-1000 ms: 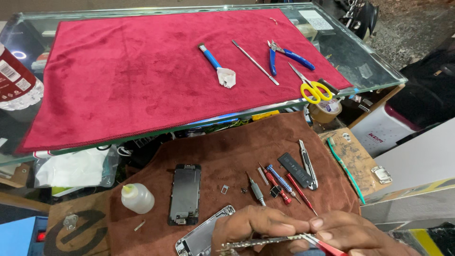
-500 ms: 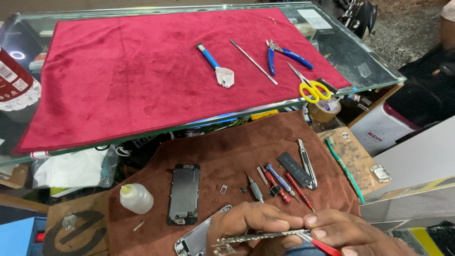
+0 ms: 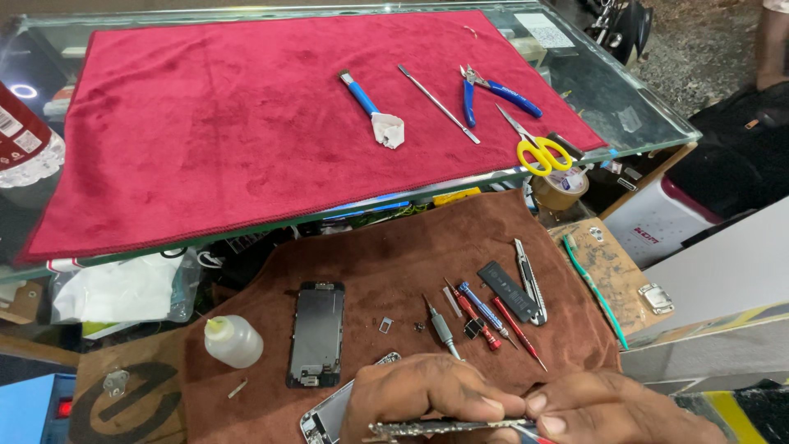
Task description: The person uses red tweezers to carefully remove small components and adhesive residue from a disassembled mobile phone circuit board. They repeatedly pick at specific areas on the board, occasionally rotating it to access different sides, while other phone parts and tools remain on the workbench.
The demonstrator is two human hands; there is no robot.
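Right, both hands sit at the bottom edge of the head view, over the brown cloth (image 3: 394,263). Left hand (image 3: 423,395) and right hand (image 3: 612,407) meet fingertip to fingertip, each pinching one end of a thin metal strip (image 3: 448,427) held roughly level between them. Left grips its left end, right grips the right end; fingers closed tight on it, not spread. A red-tipped tool (image 3: 526,429) pokes out under the right fingers, possibly held by that hand too, but the frame edge cuts it off.

Phone chassis (image 3: 329,415) lies just under and left of the left hand, partly covered by it. Detached phone screen (image 3: 316,333) lies face up on the cloth, near the left hand, up and to the left, not touching. Small white squeeze bottle (image 3: 233,341) stands further left at the cloth edge.

Just above the hands: grey-handled screwdriver (image 3: 442,329), red screwdriver (image 3: 475,319), blue screwdriver (image 3: 483,308), black battery (image 3: 509,290), utility knife (image 3: 530,279), all lying apart from the hands.

Well beyond, on the red cloth (image 3: 205,123) over the glass counter (image 3: 649,115): blue-handled brush (image 3: 370,107), metal spudger (image 3: 438,103), blue pliers (image 3: 493,90), yellow scissors (image 3: 538,148).
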